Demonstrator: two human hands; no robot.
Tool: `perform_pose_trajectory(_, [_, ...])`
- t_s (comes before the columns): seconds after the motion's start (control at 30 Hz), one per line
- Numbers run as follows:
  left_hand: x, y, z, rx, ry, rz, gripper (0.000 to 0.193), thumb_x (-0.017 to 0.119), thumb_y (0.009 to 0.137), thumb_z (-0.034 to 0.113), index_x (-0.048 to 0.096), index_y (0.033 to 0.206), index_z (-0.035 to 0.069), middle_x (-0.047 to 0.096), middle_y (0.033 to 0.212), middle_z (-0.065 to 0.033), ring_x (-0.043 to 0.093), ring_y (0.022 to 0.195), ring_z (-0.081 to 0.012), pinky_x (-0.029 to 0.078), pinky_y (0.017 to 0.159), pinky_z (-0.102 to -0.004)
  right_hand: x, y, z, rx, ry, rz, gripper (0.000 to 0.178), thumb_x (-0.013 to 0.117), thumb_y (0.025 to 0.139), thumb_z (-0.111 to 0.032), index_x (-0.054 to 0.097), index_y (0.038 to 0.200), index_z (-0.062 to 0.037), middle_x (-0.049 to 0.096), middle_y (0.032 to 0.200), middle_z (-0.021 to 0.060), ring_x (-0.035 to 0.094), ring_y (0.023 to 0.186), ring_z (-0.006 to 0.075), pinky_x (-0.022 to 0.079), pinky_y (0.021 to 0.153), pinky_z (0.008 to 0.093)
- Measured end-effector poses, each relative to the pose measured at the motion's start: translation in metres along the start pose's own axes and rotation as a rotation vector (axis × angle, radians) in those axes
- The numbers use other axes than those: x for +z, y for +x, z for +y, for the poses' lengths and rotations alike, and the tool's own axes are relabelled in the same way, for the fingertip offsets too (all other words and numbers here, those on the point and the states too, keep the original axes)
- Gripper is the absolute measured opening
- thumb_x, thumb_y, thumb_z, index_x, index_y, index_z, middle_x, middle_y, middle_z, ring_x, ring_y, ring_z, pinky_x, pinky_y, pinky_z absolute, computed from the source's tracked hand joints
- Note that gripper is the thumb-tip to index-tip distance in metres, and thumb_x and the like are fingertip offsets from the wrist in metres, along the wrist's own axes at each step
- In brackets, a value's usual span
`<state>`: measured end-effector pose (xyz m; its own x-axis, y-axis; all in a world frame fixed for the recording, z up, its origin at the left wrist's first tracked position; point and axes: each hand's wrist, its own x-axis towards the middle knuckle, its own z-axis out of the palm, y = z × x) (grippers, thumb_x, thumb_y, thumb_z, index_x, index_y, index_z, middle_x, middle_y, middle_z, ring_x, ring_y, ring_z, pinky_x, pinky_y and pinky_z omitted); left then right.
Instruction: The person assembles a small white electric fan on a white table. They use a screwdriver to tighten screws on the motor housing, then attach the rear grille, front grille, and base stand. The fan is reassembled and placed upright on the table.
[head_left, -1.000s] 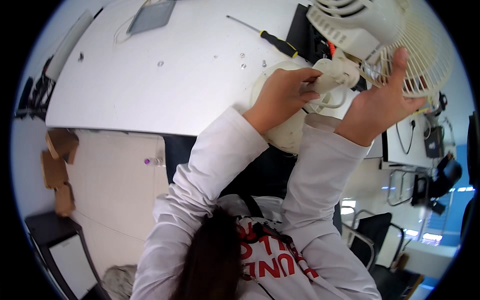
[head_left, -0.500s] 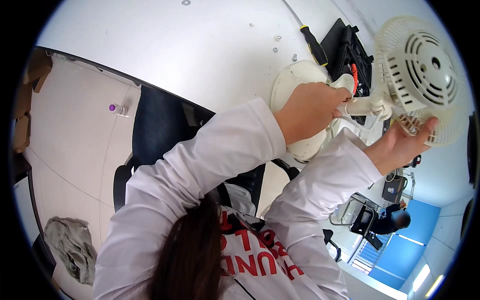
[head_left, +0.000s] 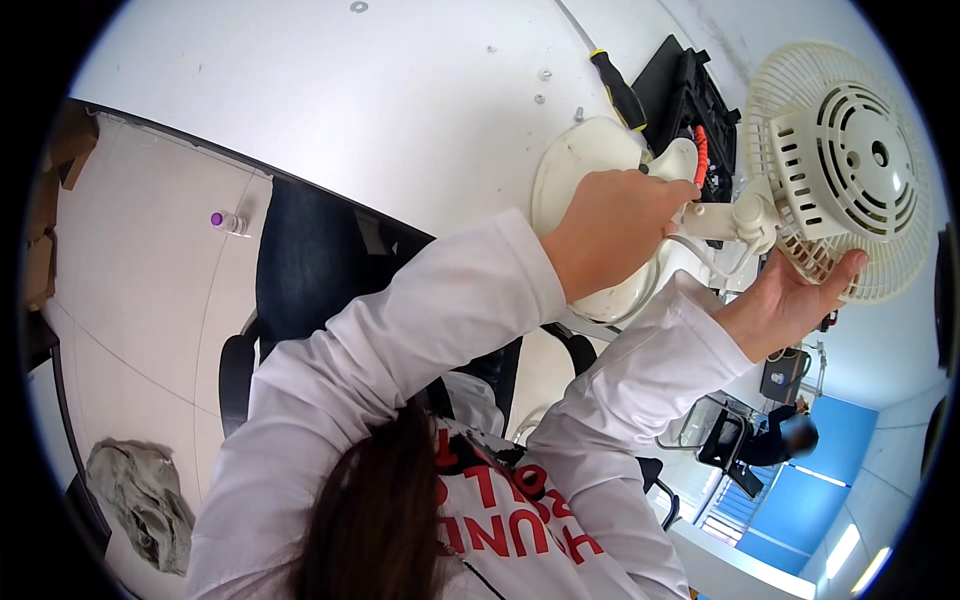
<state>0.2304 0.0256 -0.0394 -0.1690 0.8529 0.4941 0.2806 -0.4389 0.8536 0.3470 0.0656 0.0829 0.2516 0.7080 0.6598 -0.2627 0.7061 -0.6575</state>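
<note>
A cream desk fan leans over the right part of the white table, its round wire cage and slotted motor housing (head_left: 850,165) facing up. Closed fingers of my left hand (head_left: 610,235) are at the lower end of the fan's neck (head_left: 717,222), just above the wide base (head_left: 575,165). What the fingertips touch there is partly hidden behind the hand. Under the near rim of the wire cage (head_left: 905,265), my right hand (head_left: 785,310) supports the fan's head, thumb against the wires. A cable loops below the neck.
Beyond the base lie a yellow-and-black screwdriver (head_left: 620,92), an open black tool case (head_left: 690,130) and several small nuts and screws (head_left: 545,75). A dark chair (head_left: 305,260) stands by the table. On the floor are a purple-capped bottle (head_left: 228,221) and a grey cloth (head_left: 140,505). A person (head_left: 770,445) sits far off.
The fan's head has tipped slightly downward and turned a little in the picture, my right hand still on its cage. My left hand stays at the neck. The whole view has shifted slightly.
</note>
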Motion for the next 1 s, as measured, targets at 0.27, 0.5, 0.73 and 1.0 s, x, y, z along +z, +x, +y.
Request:
perform_pose_trajectory(0.27, [0.001,0.001,0.002,-0.008,0.018,0.051,0.029,0.069,0.077,0.014,0.064,0.105,0.015,0.068,0.08,-0.0053,0.064,0.069,-0.027,0.047,0.061,-0.0385,-0.004,-0.009,0.006,0.039,-0.012,-0.052,0.058,0.065,0.089,-0.022,0.037,0.134,0.0012,0.046,0.133,0.0214,0.048,0.122,0.0352,0.045,0.099,0.0571])
perform_pose_trajectory(0.5, [0.0,0.002,0.001,-0.005,0.011,0.073,0.032,0.073,0.075,0.02,0.065,0.106,0.014,0.068,0.083,-0.0052,0.064,0.073,-0.0268,0.048,0.063,-0.037,0.002,-0.012,0.008,0.177,0.096,-0.065,0.057,0.063,0.09,-0.026,0.037,0.133,0.0014,0.046,0.134,0.0208,0.045,0.125,0.0342,0.041,0.105,0.0521])
perform_pose_trajectory(0.73, [0.006,0.003,-0.002,0.021,-0.024,0.066,0.034,0.073,0.076,0.025,0.065,0.106,0.014,0.068,0.088,-0.0026,0.064,0.075,-0.0248,0.049,0.064,-0.0353,0.004,-0.01,0.006,0.207,0.133,-0.106,0.059,0.065,0.087,-0.025,0.039,0.133,0.0013,0.047,0.133,0.02,0.047,0.124,0.0346,0.04,0.106,0.0528])
perform_pose_trajectory(1.0, [0.0,0.001,0.001,0.0,-0.043,0.054,0.029,0.073,0.075,0.023,0.065,0.101,0.012,0.067,0.09,-0.0012,0.064,0.079,-0.0236,0.049,0.066,-0.0343,-0.005,-0.005,0.011,0.18,-0.034,-0.085,0.056,0.062,0.09,-0.026,0.04,0.133,0.0012,0.046,0.134,0.0207,0.047,0.122,0.0351,0.041,0.104,0.0552])
